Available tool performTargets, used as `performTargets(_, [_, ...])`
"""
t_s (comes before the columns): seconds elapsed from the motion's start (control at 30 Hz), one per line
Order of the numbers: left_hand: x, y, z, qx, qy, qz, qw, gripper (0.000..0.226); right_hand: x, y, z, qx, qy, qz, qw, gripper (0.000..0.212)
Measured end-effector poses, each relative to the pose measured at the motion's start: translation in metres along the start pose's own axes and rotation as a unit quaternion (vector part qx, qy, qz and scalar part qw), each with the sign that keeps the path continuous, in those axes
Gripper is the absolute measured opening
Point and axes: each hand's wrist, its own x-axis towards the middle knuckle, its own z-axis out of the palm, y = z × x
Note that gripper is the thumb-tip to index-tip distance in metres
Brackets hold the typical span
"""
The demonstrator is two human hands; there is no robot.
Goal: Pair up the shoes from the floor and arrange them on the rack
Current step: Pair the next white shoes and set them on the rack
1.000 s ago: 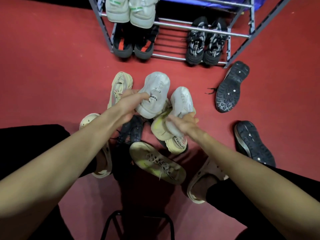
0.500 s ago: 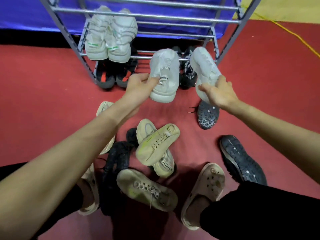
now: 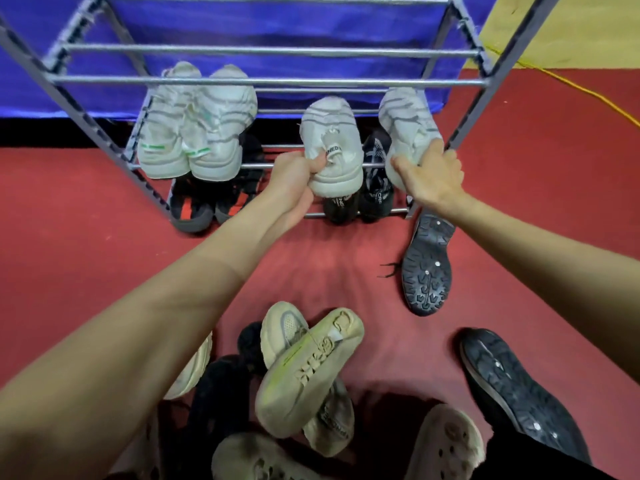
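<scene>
Left hand (image 3: pixel 294 178) is gripping one white sneaker (image 3: pixel 330 147) by the heel, right hand (image 3: pixel 431 178) is clutching its mate (image 3: pixel 405 123), both at the rack's (image 3: pixel 263 79) middle shelf, right end.

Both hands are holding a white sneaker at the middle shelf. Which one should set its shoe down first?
Probably the left hand: its white sneaker lies over the shelf bars beside the pair already there. The right hand's sneaker sits against the rack's end post.
</scene>
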Motion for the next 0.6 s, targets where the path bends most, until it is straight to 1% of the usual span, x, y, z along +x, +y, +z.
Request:
performTargets(0.03, [0.007,0.0,0.001,-0.002,0.002,0.002,1.0,0.02,0.006,-0.001,0.004,-0.008,0.005,-0.01,1.0,0.072])
performTargets(0.17, [0.031,0.0,0.002,0.004,0.004,0.006,1.0,0.013,0.028,-0.007,0.02,-0.031,0.028,-0.046,0.998,0.071])
performTargets(0.3, [0.044,-0.003,0.004,0.01,-0.004,0.017,1.0,0.012,0.052,-0.013,0.034,-0.033,0.047,-0.041,0.998,0.069])
performTargets(0.37, [0.048,-0.006,0.003,0.012,-0.009,0.023,1.0,0.012,0.062,-0.011,0.04,-0.041,0.037,-0.033,0.998,0.069])
performTargets(0.43, [0.051,-0.008,0.001,0.022,-0.012,0.026,0.999,0.02,0.07,-0.005,0.043,-0.054,0.016,-0.029,0.998,0.07])
performTargets(0.6, [0.061,-0.007,0.006,0.031,-0.013,0.034,0.999,0.03,0.077,0.003,0.038,-0.049,-0.022,-0.031,0.998,0.084])
